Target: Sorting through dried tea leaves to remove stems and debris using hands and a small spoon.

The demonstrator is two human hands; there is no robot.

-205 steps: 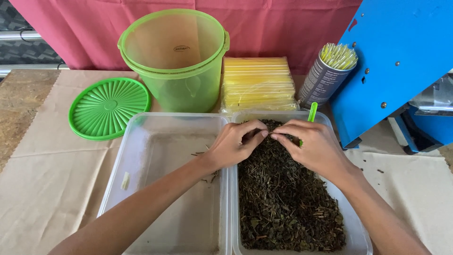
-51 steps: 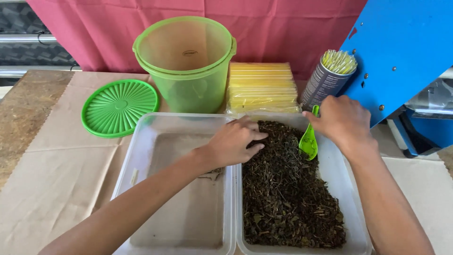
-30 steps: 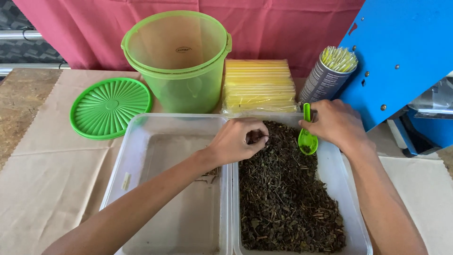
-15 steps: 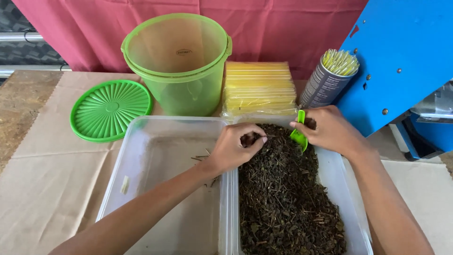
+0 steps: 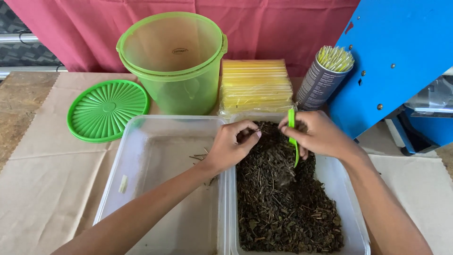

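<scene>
Red cloth backdrop (image 5: pixel 292 28) across rear. Tan paper sheets (image 5: pixel 42 189) cover worktop, bare brown mottled surface (image 5: pixel 19 108) exposed far left. Blue metal panel (image 5: pixel 401 52) with rivets leans at right. Metal rail (image 5: pixel 19 38) upper left. Even, soft daylight, no hard shadows.

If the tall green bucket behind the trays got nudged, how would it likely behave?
The green bucket looks empty and thin-walled, so probably light and easily slid. It is tall with its lid off beside it, so a high push might tip it. Its round wall would then likely roll.
</scene>
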